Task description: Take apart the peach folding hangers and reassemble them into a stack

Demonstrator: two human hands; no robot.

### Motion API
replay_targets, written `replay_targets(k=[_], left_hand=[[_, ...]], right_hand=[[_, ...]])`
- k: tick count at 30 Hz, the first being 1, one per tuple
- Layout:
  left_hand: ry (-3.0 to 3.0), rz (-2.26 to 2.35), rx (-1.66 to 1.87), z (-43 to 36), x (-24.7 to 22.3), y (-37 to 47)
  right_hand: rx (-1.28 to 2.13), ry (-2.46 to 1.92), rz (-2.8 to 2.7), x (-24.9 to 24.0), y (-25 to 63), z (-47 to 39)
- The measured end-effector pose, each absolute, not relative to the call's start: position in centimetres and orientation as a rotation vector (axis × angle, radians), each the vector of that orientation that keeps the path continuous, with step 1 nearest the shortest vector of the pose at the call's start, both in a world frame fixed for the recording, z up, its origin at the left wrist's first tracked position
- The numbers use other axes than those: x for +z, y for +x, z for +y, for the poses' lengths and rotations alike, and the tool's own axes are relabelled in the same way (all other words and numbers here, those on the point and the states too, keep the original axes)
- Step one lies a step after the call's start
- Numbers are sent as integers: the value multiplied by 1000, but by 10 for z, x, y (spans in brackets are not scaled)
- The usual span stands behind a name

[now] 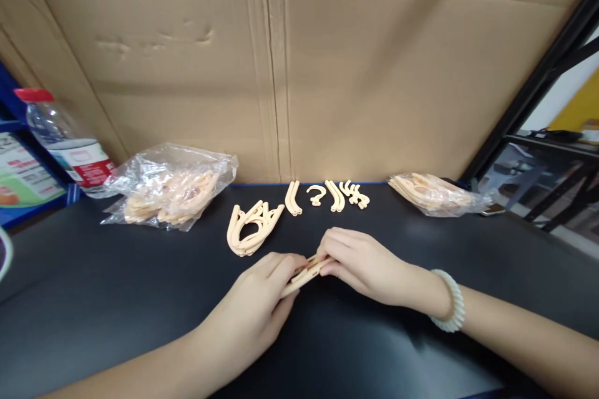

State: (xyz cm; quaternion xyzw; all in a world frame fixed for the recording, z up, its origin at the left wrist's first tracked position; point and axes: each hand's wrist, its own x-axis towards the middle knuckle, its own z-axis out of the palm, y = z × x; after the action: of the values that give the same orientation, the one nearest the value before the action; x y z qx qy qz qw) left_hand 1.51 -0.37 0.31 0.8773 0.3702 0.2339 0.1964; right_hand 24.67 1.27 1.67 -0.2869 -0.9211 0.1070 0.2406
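"While both hands are occupied, what is entered first?"

"Item one: piece, pale, narrow, slotted. Location: between the two hands, over the middle of the table. Whether it is one part or two laid together, fingers hide."

"Condition of the hands?"

"Left hand: pinching the near end, thumb below, fingers curled over. Right hand, bracelet at the wrist: pinching the far end between thumb and bent fingers. Neither spread; fingertips close together along the piece."

"Step in hand?"

"Judged from the grip: lining up or fitting the piece at its slots. Not certain."

"And the next move calls for what?"

"By the same judgement, a steady left pinch and a small, exact push or turn from the right, slots square to each other."

"Remaining stock?"

"Beyond the hands: one stack of curved pieces, overlapping, to the left; two sets of strips, left and right; one hook between them; several smaller-looking hooks, bunched, beside the right set. Outer edges: left bag and right bag, clear, holding similar pale parts. Bottle, red cap, behind the left bag."
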Motion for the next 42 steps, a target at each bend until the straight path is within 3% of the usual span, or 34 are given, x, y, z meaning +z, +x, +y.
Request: replay_targets(k=[12, 18, 27, 34, 42], left_hand=[[1639, 985, 807, 2, 12, 14], [1673, 1048, 887, 0, 9, 14], [1508, 1194, 999, 2, 10, 16], [1397, 1152, 1073, 5, 8, 14], [1639, 972, 813, -3, 15, 13]], right_hand=[[957, -948, -2036, 14, 243, 9], [854, -962, -2399, 20, 240, 0], [854, -944, -2450, 23, 235, -13], [785, -1069, -1965, 13, 250, 19], [1397, -797, -1324, 8, 250, 28]])
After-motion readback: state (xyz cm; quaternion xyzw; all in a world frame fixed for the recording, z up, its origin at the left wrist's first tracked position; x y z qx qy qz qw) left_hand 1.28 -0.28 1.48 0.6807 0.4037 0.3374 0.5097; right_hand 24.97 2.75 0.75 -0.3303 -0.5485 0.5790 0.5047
